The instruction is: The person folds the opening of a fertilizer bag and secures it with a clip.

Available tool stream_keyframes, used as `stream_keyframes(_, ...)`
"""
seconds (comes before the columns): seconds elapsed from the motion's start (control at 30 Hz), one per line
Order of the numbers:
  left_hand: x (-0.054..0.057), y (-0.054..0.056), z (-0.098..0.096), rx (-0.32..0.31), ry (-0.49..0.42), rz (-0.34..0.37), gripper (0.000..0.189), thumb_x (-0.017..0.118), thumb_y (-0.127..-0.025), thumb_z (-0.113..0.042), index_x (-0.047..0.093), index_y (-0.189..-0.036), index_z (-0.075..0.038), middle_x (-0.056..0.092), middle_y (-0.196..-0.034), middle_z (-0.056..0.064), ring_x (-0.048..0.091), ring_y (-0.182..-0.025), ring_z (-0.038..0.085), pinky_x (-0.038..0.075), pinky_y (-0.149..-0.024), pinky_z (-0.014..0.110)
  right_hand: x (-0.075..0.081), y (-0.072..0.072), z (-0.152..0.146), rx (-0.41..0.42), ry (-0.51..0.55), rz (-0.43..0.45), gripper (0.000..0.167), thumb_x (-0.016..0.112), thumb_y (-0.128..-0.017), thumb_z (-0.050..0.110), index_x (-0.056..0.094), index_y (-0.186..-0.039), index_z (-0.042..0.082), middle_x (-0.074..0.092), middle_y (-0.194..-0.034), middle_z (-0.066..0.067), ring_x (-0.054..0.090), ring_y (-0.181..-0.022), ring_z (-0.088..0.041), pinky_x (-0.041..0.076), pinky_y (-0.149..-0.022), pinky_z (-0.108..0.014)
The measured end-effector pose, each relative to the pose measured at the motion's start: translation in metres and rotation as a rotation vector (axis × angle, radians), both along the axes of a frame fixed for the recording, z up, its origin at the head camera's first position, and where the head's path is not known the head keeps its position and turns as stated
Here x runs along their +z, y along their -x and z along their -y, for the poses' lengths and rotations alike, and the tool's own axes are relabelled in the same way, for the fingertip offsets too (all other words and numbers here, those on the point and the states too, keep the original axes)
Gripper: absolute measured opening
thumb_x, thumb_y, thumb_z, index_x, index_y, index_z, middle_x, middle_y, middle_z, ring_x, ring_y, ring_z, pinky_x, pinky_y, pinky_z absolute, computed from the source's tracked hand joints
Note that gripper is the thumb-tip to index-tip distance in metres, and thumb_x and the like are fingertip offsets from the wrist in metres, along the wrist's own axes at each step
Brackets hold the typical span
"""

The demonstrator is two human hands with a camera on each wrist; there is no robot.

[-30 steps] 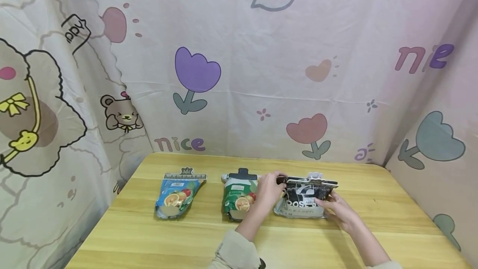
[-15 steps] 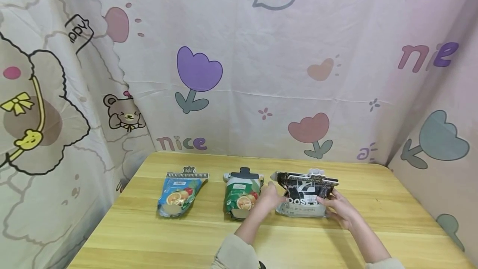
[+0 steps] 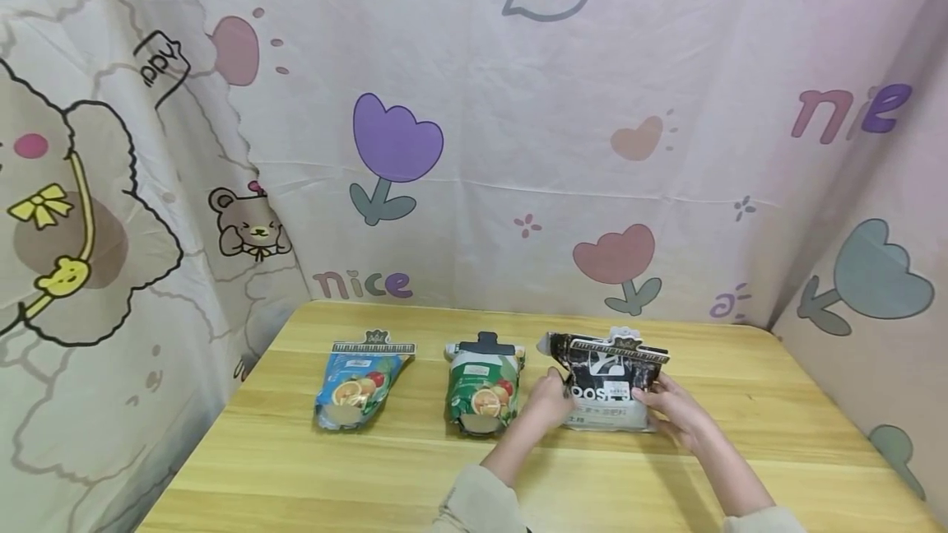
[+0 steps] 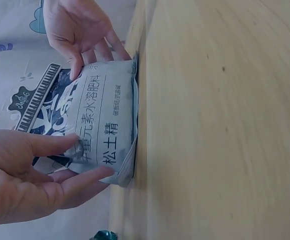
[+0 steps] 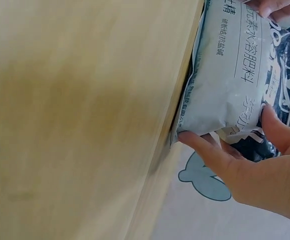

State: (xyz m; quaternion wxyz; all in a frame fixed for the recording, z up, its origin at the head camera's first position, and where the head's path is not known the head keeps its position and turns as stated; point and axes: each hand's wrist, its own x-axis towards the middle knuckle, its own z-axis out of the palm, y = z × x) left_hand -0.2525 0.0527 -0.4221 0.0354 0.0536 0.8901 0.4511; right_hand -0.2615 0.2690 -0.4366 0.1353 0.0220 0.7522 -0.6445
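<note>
A black-and-white fertilizer bag stands on the right part of the table, its folded top held by a piano-key bag clip. My left hand grips the bag's left side, thumb on the printed front in the left wrist view. At the opposite side, my right hand holds the bag, its thumb on the front and other fingers around the side edge. The bag's upper left corner sticks out past the clip. Its back is hidden.
Left of my hands stands a green fruit-print bag with a black clip. Farther left is a blue fruit-print bag under another piano-key clip. A patterned cloth hangs behind the wooden table.
My left hand has let go of the bag's top left corner and moved down to its lower left side. The bag has turned slightly; my right hand has stayed on its right side.
</note>
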Motion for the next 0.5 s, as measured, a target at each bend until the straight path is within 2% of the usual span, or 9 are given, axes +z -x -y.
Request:
stream_keyframes(0.03,0.000,0.000,-0.001,0.004,-0.009,0.000,0.062,0.068,-0.076,-0.001,0.038,-0.126,0.017,0.052,-0.110,0.032,0.053,-0.099,0.040,0.047,-0.081,0.044,-0.003,0.003,-0.003,0.007,0.007,0.000,0.087,0.062,-0.088,0.017,-0.001,-0.141,-0.009,0.006,-0.142,-0.035,0.032,-0.121,-0.044,0.027,-0.099,-0.053)
stream_keyframes(0.17,-0.002,0.001,-0.007,0.023,0.000,0.001,0.063,0.068,-0.075,0.001,0.037,-0.127,0.017,0.052,-0.108,0.031,0.053,-0.100,0.041,0.046,-0.084,0.045,-0.016,0.014,-0.016,0.003,0.007,0.002,0.089,0.066,-0.085,0.019,0.003,-0.142,-0.008,0.004,-0.143,-0.034,0.049,-0.108,-0.031,0.039,-0.092,-0.046)
stream_keyframes(0.23,-0.002,0.001,-0.011,0.027,0.014,0.006,0.064,0.068,-0.075,0.001,0.036,-0.128,0.016,0.051,-0.109,0.031,0.052,-0.101,0.041,0.045,-0.086,0.044,-0.020,0.017,-0.022,0.007,0.004,-0.003,0.088,0.067,-0.084,0.020,0.006,-0.141,-0.008,0.011,-0.142,-0.034,0.054,-0.097,-0.022,0.045,-0.086,-0.040)
stream_keyframes(0.3,-0.002,0.001,-0.015,0.029,0.021,0.001,0.063,0.068,-0.075,0.001,0.037,-0.128,0.016,0.052,-0.108,0.031,0.053,-0.101,0.040,0.044,-0.086,0.044,-0.021,0.019,-0.027,-0.006,-0.002,-0.001,0.086,0.068,-0.083,0.020,0.010,-0.140,-0.008,0.032,-0.134,-0.030,0.055,-0.089,-0.016,0.049,-0.079,-0.036)
stream_keyframes(0.4,-0.004,0.002,-0.021,0.028,0.028,-0.004,0.062,0.068,-0.074,0.003,0.039,-0.126,0.016,0.053,-0.105,0.031,0.054,-0.099,0.039,0.046,-0.085,0.042,-0.014,0.018,-0.032,-0.002,-0.032,0.001,0.078,0.066,-0.085,0.019,0.016,-0.138,-0.010,0.050,-0.117,-0.017,0.056,-0.088,-0.018,0.049,-0.077,-0.037)
stream_keyframes(0.47,-0.005,0.002,-0.025,0.027,0.031,-0.008,0.059,0.069,-0.073,0.004,0.041,-0.124,0.016,0.054,-0.102,0.029,0.055,-0.095,0.037,0.047,-0.082,0.041,-0.024,0.026,-0.041,-0.013,-0.062,0.003,0.076,0.066,-0.086,0.022,0.019,-0.137,-0.009,0.055,-0.107,-0.009,0.056,-0.089,-0.019,0.049,-0.077,-0.039)
stream_keyframes(0.5,-0.006,0.002,-0.027,0.028,0.027,-0.005,0.059,0.069,-0.072,0.005,0.042,-0.123,0.015,0.054,-0.101,0.029,0.056,-0.094,0.037,0.048,-0.081,0.041,-0.027,0.029,-0.044,-0.012,-0.075,0.002,0.073,0.065,-0.087,0.022,0.020,-0.136,-0.008,0.057,-0.104,-0.009,0.056,-0.089,-0.020,0.049,-0.078,-0.041)
